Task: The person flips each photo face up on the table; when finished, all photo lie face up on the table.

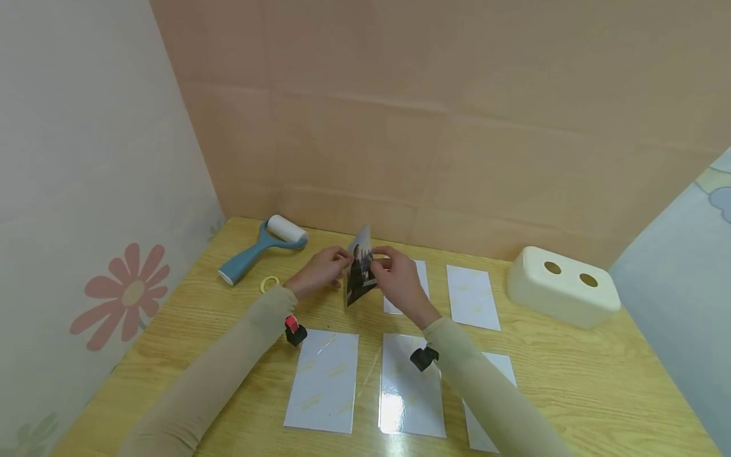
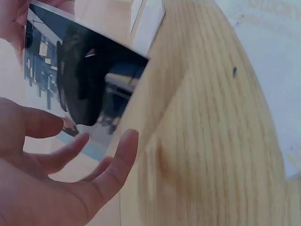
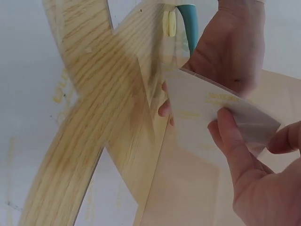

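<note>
A glossy photo print (image 1: 360, 270) stands tilted above the back of the table between both hands. My right hand (image 1: 402, 285) pinches its right edge; in the right wrist view, fingers (image 3: 230, 132) press its pale back and the thumb lies at the corner. My left hand (image 1: 320, 273) is at the other edge. In the left wrist view its loosely bent, spread fingers (image 2: 124, 148) lie before the picture side (image 2: 84, 70), one fingertip right at the surface. No left finger shows on the back.
Several white cards (image 1: 322, 381) with faint yellow print lie face up on the wooden table (image 1: 571, 381). A blue-handled lint roller (image 1: 245, 260) and a yellow ring, like a tape roll (image 1: 269, 284), lie at back left. A cream box with two holes (image 1: 562, 289) stands at right.
</note>
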`<action>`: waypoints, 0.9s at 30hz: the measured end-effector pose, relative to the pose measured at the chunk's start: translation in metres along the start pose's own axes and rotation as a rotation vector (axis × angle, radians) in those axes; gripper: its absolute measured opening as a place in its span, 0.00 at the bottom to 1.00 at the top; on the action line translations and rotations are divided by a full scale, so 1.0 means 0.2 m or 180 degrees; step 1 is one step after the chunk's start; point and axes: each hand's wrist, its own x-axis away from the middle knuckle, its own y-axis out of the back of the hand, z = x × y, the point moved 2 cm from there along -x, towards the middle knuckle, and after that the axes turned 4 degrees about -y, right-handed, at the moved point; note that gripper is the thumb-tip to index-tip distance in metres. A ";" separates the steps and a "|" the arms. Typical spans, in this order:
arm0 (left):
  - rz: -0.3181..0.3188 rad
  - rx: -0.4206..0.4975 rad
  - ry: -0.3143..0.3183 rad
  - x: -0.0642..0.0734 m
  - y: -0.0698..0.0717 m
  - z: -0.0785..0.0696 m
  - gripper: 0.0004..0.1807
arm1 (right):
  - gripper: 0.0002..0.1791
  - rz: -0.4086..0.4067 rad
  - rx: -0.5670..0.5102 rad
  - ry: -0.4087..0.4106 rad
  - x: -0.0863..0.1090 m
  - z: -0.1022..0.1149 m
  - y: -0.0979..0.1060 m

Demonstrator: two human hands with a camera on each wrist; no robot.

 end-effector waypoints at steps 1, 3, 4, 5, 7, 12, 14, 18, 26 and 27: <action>-0.0033 -0.0013 -0.0001 0.00 0.00 0.00 0.19 | 0.21 -0.0048 -0.0004 0.0028 0.00 0.00 0.01; -0.0097 0.0039 -0.0032 0.01 0.01 -0.01 0.19 | 0.22 -0.0117 -0.0035 0.0074 0.00 0.00 0.02; -0.0141 0.0065 -0.0052 0.01 0.01 -0.02 0.19 | 0.22 -0.0137 -0.0054 0.0091 0.00 0.00 0.02; -0.0183 0.0100 -0.0060 0.02 0.02 -0.02 0.18 | 0.23 -0.0148 -0.0070 0.0097 0.00 -0.01 0.02; -0.0268 0.0171 -0.0099 0.02 0.02 -0.02 0.19 | 0.26 -0.0125 -0.0104 0.0083 0.00 -0.02 0.03; -0.0456 0.0288 -0.0127 0.04 0.05 -0.04 0.28 | 0.31 -0.0109 -0.0092 0.0060 0.00 -0.04 0.03; -0.0521 0.0276 -0.0103 0.04 0.06 -0.05 0.33 | 0.31 -0.0135 -0.0065 0.0062 -0.01 -0.04 0.03; -0.0636 0.0105 -0.0027 0.06 0.09 -0.05 0.38 | 0.32 -0.0091 -0.0016 0.0043 -0.01 -0.05 0.02; -0.0723 0.0119 -0.0055 0.09 0.12 -0.04 0.34 | 0.31 -0.0080 0.0286 -0.0080 -0.01 -0.06 0.00; -0.0730 0.0127 -0.0063 0.09 0.12 -0.04 0.33 | 0.31 -0.0084 0.0305 -0.0094 -0.01 -0.06 0.00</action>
